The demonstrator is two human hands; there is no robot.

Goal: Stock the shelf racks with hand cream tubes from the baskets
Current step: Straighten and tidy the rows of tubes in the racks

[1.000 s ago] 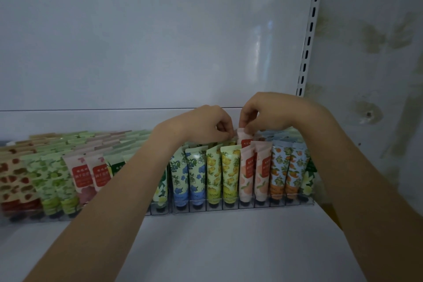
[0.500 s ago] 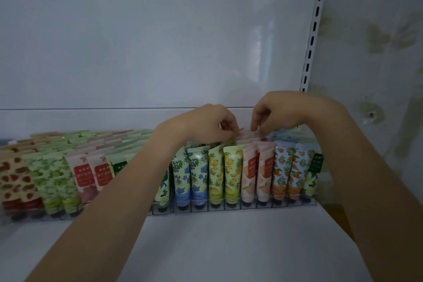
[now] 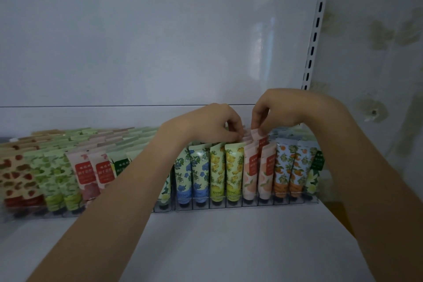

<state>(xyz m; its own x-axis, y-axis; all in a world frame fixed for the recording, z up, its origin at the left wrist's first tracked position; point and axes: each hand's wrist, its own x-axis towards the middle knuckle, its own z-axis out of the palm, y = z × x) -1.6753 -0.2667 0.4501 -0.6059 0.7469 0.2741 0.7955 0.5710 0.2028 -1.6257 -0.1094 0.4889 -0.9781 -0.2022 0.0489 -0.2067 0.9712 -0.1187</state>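
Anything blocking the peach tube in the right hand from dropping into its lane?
Nothing visible above. The right hand pinches the red-labelled peach plastic tube, raised between packed peach tubes that hide the lane beneath.

I lose the rack's (image 3: 251, 204) middle behind the left forearm (image 3: 119, 190). Its left end blurs and runs off frame. The peach tube (image 3: 257, 136) pinched by the right hand (image 3: 281, 107) is hidden below its top. I cannot see the left hand's (image 3: 206, 122) fingertips.
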